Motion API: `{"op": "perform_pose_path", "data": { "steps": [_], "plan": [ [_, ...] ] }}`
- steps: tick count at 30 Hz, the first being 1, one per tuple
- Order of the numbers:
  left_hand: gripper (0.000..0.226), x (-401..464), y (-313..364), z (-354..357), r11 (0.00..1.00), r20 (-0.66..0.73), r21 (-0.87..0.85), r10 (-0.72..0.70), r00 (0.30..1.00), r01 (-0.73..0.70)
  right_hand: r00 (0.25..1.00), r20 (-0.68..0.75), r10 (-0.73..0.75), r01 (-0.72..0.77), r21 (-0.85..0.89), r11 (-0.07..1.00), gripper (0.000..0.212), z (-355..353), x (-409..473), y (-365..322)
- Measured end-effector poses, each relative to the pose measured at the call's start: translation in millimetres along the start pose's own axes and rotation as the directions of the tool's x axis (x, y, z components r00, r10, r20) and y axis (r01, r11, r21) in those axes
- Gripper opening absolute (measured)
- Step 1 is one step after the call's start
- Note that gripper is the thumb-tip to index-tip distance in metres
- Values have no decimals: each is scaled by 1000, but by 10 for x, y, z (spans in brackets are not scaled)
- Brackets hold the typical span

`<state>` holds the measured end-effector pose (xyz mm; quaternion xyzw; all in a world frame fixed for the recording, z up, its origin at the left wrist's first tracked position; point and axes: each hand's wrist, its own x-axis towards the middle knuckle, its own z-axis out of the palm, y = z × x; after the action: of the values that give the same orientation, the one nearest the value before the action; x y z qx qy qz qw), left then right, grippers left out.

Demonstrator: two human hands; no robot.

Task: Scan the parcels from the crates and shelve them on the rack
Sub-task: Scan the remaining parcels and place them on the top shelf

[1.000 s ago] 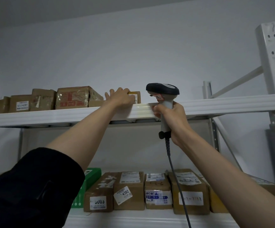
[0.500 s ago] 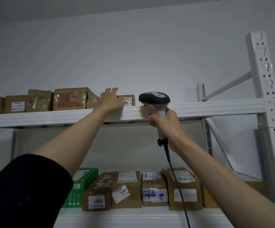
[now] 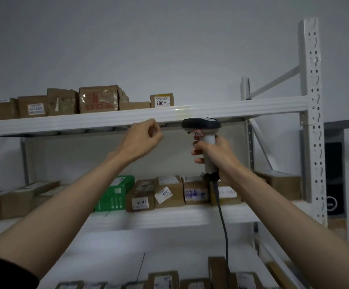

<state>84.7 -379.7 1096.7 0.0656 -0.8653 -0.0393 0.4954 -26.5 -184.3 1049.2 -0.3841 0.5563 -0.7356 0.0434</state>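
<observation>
Left hand [image 3: 143,136]: raised, fingers loosely curled, holding nothing. Right hand [image 3: 217,156]: raised at 3 o'clock of left, fingers wrapped round a handle.

Small brown parcel [image 3: 162,100] labelled 4003, upright on white rack [image 3: 232,110] top shelf, apparently beside flatter box [image 3: 134,105]

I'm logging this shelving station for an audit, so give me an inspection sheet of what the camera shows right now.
Surface: white rack, three shelf levels in view.
Job's things: small parcel labelled 4003 stands at the right end of the top shelf row, apart from both hands; scanner held just below the top shelf.
Clutter: brown parcels on every level; green box on the middle shelf.
Grippers: left hand loosely curled, holding nothing, below the top shelf edge; right hand grips the scanner handle.
Cables: scanner cable hangs down past the middle shelf.
Surroundings: grey wall; dark object at far right, too dim to identify.
</observation>
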Motion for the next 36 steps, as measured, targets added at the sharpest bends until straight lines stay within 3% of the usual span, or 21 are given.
{"op": "perform_pose_path", "data": {
  "steps": [7, 14, 18, 24, 28, 36],
  "plan": [
    [8, -851, 186, 7, 994, 237, -62, -72, 969, 89, 981, 31, 194, -190, -84, 978, 23, -165, -867, 147],
    [12, -1714, 546, 360, 969, 463, -195, -44, 885, 151, 948, -34, 316, -318, -134, 939, 22, -546, -1886, 512],
    [11, -2257, 826, 751, 954, 651, -228, -1, 759, 197, 888, -77, 454, -460, -149, 875, 22, -951, -2479, 751],
    [13, -2840, 1331, 1392, 954, 813, -246, 109, 571, 169, 794, -167, 584, -607, -161, 779, 18, -1591, -3128, 1084],
    [8, -3174, 1658, 1903, 947, 871, -270, 164, 464, 172, 712, -221, 666, -694, -83, 715, 11, -2063, -3471, 1416],
    [21, -3833, 2327, 3114, 939, 963, -251, 218, 158, 235, 519, -283, 807, -829, 61, 555, 8, -3045, -4083, 2335]
  ]
}}
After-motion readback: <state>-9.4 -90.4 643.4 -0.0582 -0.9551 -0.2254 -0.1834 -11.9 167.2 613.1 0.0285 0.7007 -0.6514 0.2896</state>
